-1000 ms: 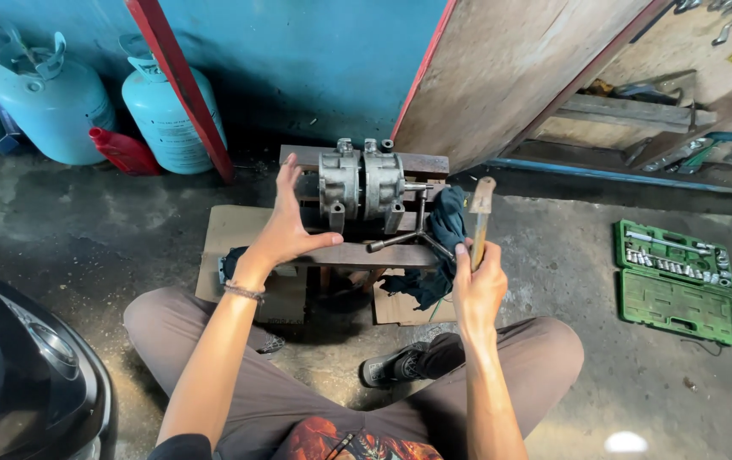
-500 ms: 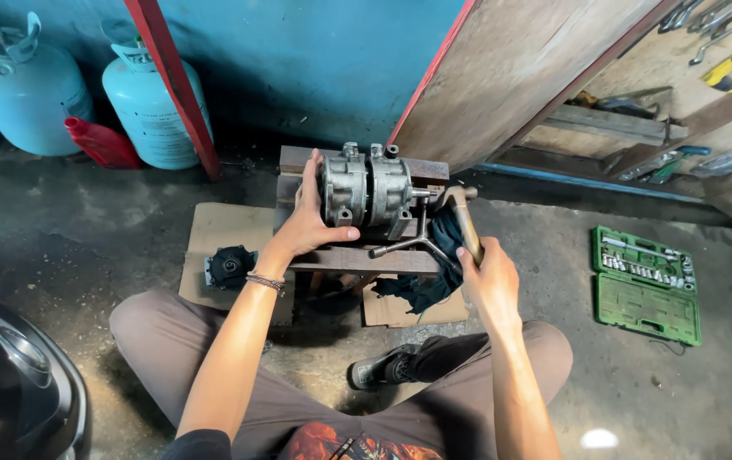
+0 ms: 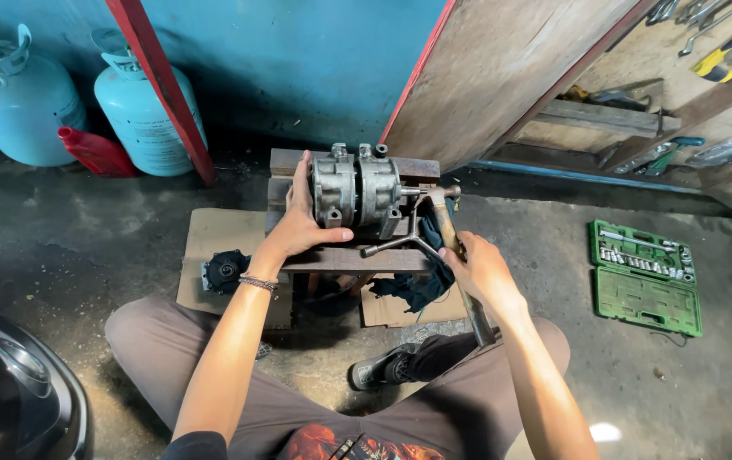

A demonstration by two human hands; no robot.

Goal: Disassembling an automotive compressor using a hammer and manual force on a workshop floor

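The metal compressor body [image 3: 355, 187] lies on its side on a low block of dark steel bars [image 3: 344, 255], in front of the seated person's knees. It is a grey cast cylinder in two halves, with ports on top and a shaft end pointing to the right. It looks heavy and stiff, and its surface seems dull and maybe oily, so it may slip a little; I judge the best hold is around the round housing or on the mounting ears, not on the thin shaft.

The left hand [image 3: 306, 223] lies spread over the left end of the body, palm against the casing and thumb along the lower edge, pressing it down on the block. The right hand [image 3: 478, 271] is closed around the handle of a hammer [image 3: 455, 247], and the hammer head is up near the shaft end, close to a three-armed wrench [image 3: 400, 243] that rests against it.

Under the wrench hangs a dark blue rag [image 3: 421, 285], and the block stands on flat cardboard [image 3: 221, 234] with a black round part [image 3: 225, 270] on it. Further out, a green socket set case [image 3: 645, 274] lies open on the concrete floor at the right. Two pale blue gas cylinders [image 3: 140, 106] and a red container [image 3: 97, 152] stand at the blue wall. Hand tools [image 3: 715, 38] rest on a wooden shelf at the upper right.
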